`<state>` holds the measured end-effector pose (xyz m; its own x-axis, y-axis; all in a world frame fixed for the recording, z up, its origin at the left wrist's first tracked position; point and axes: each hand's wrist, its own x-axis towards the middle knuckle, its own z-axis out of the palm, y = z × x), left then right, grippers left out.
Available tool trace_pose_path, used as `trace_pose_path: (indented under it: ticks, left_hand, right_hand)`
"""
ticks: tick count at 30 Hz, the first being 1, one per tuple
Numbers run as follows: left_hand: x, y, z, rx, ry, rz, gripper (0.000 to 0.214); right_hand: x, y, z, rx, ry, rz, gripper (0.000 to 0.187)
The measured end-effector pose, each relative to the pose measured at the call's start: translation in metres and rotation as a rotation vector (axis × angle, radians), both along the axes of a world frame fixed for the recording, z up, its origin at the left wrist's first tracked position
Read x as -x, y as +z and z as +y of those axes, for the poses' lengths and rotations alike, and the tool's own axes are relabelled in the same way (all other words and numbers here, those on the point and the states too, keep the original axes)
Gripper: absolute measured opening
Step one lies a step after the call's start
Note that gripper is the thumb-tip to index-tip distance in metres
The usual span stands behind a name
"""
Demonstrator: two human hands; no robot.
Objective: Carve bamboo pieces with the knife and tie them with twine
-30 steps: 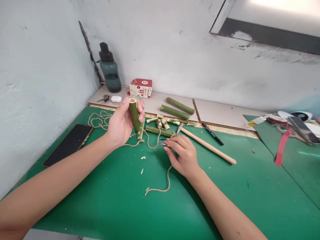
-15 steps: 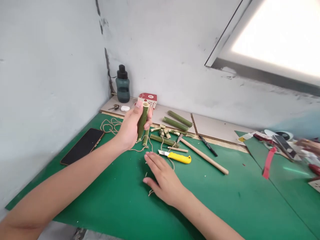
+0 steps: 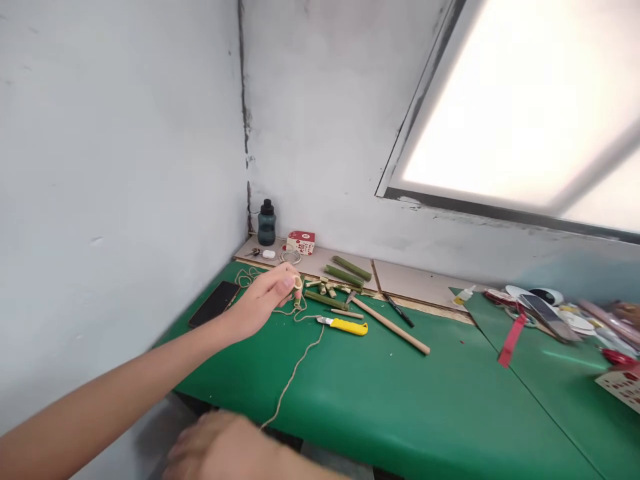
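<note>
My left hand [image 3: 260, 300] is wrapped round a bamboo tube [image 3: 298, 283], whose pale hollow end shows beside the thumb. Most of the tube is hidden by the hand. Thin brown twine [image 3: 295, 373] crosses the green table below it and runs towards the front edge, where my right hand [image 3: 225, 443] passes in front of it. Motion smears the fingers of that hand, and whether they hold the twine is unclear. A yellow-handled utility knife [image 3: 349, 327] lies on the table right of the left hand.
Behind the knife lie a hammer [image 3: 393, 325], a black pen [image 3: 399, 310], bamboo lengths [image 3: 351, 268] and several short cut pieces. A phone [image 3: 215, 303] rests at left. A water bottle [image 3: 267, 223] and red-and-white box [image 3: 301, 243] stand by the wall. Assorted items [image 3: 555, 313] crowd the right side.
My right hand has swung from beside the knife down to the table's front edge, uncovering the twine. The left hand still grips the tube, now tipped with its open end facing me. The view has shifted.
</note>
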<state>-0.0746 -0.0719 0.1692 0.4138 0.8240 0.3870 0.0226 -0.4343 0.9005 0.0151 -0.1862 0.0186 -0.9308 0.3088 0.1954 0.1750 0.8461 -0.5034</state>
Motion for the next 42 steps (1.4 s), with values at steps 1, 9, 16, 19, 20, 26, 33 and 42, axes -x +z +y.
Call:
trace_pose_path:
  ticks: [1,9,16,19,20,26,33,42]
  left_hand:
    - [0.003,-0.006,-0.007,0.012,0.004,0.03,0.051]
    - [0.01,-0.08,-0.039,0.231,0.151,0.046,0.054]
    - [0.005,-0.095,-0.04,0.163,0.244,0.145,0.054]
    - [-0.003,-0.103,-0.024,0.048,0.321,0.244,0.047]
    - [-0.007,-0.107,-0.016,0.01,0.359,0.282,0.044]
    - [-0.055,-0.144,0.044,-0.502,0.437,0.54,0.025]
    - [-0.061,-0.172,0.07,-0.639,0.459,0.611,0.01]
    - [-0.047,-0.177,0.055,-0.632,0.591,0.638,0.016]
  right_hand:
    - [-0.015,0.001,0.007,-0.015,-0.012,0.001,0.029]
    - [-0.148,-0.009,0.042,-0.127,-0.576,-0.159,0.016]
    - [-0.185,-0.009,0.101,-0.133,-0.955,0.124,0.016]
    - [-0.209,-0.003,0.145,-0.14,-1.179,0.334,0.03]
    - [-0.217,-0.004,0.158,-0.138,-1.236,0.395,0.036]
    - [-0.24,-0.032,0.184,-0.185,-1.373,0.568,0.049]
    - [-0.222,-0.036,0.157,-0.116,-0.997,0.235,0.014]
    - [-0.221,-0.03,0.158,-0.076,-0.988,0.118,0.015]
